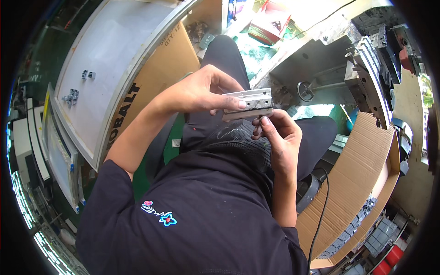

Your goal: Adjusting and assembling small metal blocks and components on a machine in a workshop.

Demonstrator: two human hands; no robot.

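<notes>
A rectangular silvery metal block with several round holes in its face is held up over my lap. My left hand grips its left end, thumb on the upper face and fingers behind. Just below the block's right end is my right hand, its thumb and fingers pinched together. Whatever lies in that pinch is too small or too hidden to name, and I cannot tell whether the fingertips touch the block's lower edge.
To the left, a white-topped table carries small metal parts; a cardboard box stands beside it. Ahead on the right is a machine with a handwheel. An open cardboard box holds many grey pieces, with a black cable alongside.
</notes>
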